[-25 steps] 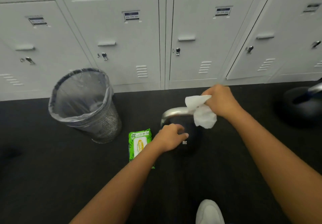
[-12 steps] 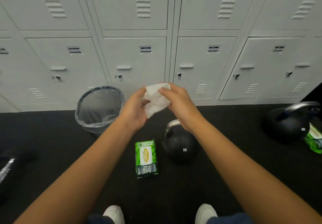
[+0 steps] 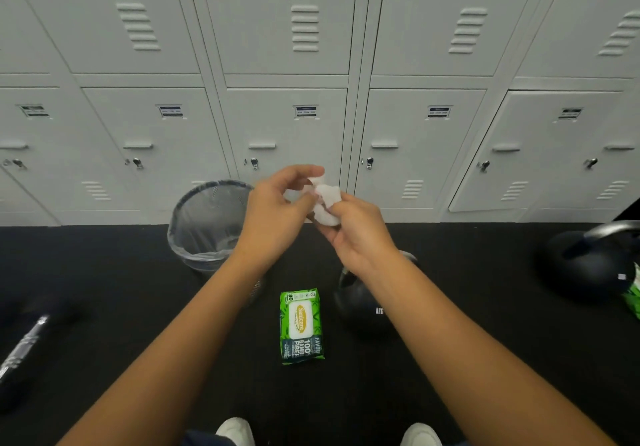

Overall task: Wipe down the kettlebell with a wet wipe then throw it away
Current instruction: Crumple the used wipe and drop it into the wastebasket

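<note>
A crumpled white wet wipe [image 3: 326, 203] is held in the air between both hands. My right hand [image 3: 356, 234] grips it from below and my left hand [image 3: 277, 210] pinches its upper left edge. The black kettlebell [image 3: 363, 307] stands on the dark floor under my right forearm, its handle mostly hidden by the wrist. A mesh trash bin [image 3: 207, 223] lined with a clear bag stands to the left, just beyond my left hand.
A green wet wipe pack [image 3: 300, 326] lies on the floor left of the kettlebell. A second kettlebell [image 3: 588, 262] sits at the far right, a dark bar [image 3: 24, 345] at the far left. Grey lockers [image 3: 287, 99] line the back. My white shoes [image 3: 235, 431] are at the bottom edge.
I have stood up from the kettlebell. My left hand left the kettlebell and joined my right hand on the wipe, which is now bunched into a smaller wad.
</note>
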